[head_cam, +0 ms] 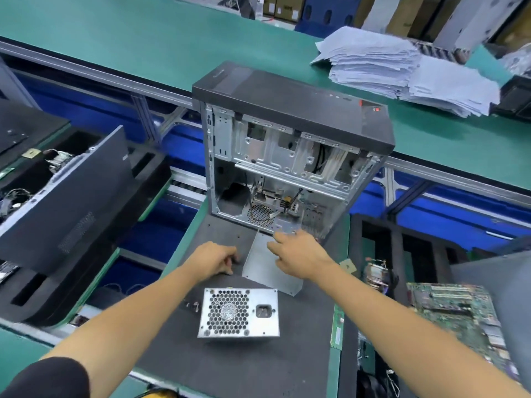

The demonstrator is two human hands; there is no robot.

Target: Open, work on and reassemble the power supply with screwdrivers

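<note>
Power supply (239, 312) sits on the dark mat (253, 363) on the table (115, 21), nearest you, its honeycomb fan grille and mains socket facing up at you. Just beyond it lies a flat grey metal cover (268, 268), one end toward the open computer case (290, 150), which stands upright at the mat's far edge with its side panel off. Your left hand (211, 261) rests on the mat just left of the cover, fingers curled under; you cannot tell whether it holds anything. Your right hand (298, 254) reaches over the cover, fingers spread and relaxed, fingertips near the case's lower edge. Stacked papers (402, 70) lie on the table further back, and a circuit board (465, 314) lies to your right.
</note>
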